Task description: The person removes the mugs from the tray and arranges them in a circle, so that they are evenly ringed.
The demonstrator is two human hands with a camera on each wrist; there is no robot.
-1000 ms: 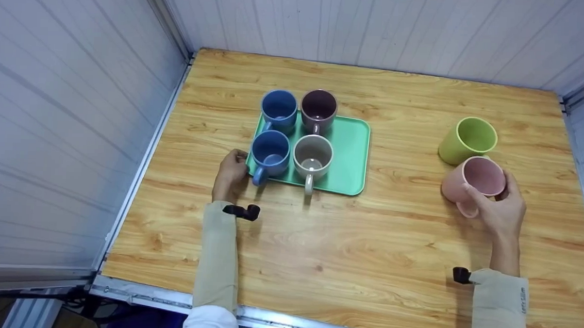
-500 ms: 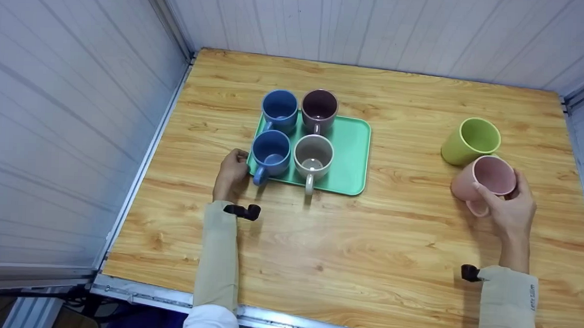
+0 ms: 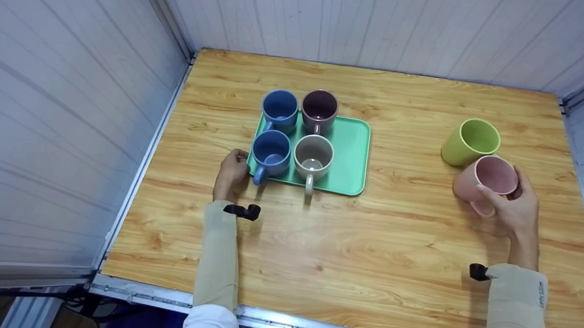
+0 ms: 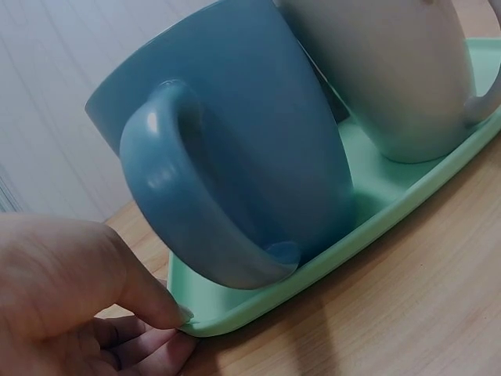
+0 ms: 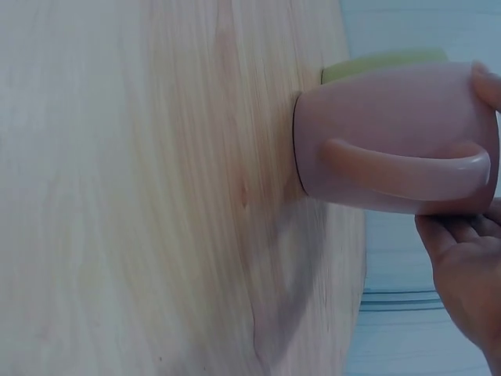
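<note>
My right hand (image 3: 521,206) grips a pink mug (image 3: 466,182) near its rim, thumb on one side and fingers on the other. In the right wrist view the pink mug (image 5: 391,133) stands upright on the wood, its handle facing the camera. A yellow-green mug (image 3: 453,148) is right behind it. At the left, my left hand (image 3: 232,171) pinches the near left corner of a green tray (image 3: 350,156); the left wrist view shows the thumb on top of the tray rim (image 4: 211,323) and fingers below. A blue mug (image 4: 258,133) sits beside that corner.
Also on the tray are a second blue mug (image 3: 286,122), a dark purple mug (image 3: 325,126) and a beige mug (image 3: 316,169). White panel walls (image 3: 296,28) border the wooden table (image 3: 317,262) at the back and sides. A metal edge (image 3: 267,316) runs along the front.
My right hand has moved to the right with the pink mug, and the yellow-green mug has shifted slightly right. The left hand and the tray keep their place.
</note>
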